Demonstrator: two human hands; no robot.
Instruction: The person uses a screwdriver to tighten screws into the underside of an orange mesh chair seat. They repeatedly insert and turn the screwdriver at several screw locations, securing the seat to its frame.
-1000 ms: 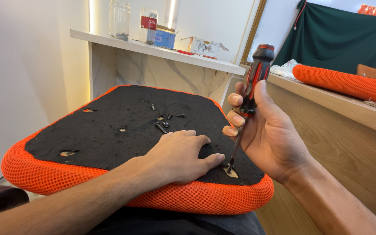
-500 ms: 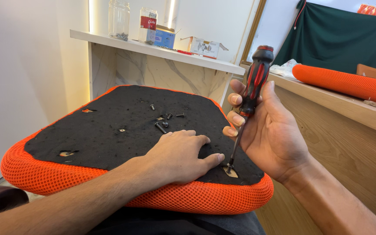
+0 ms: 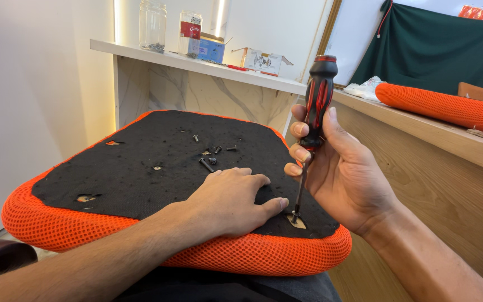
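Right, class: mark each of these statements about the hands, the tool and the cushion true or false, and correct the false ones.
1. The right hand holds a screwdriver upright. True.
2. The left hand grips a hammer. False: it lies flat on the black underside of the seat cushion.
3. The cushion's edge is blue mesh. False: it is orange.
4. Loose screws lie on the black surface. True.
5. The screwdriver tip meets a hole by the left thumb. True.

An orange-edged seat cushion is lying black side up. Loose screws are resting near its centre; a white shelf at twelve o'clock is carrying jars and boxes.
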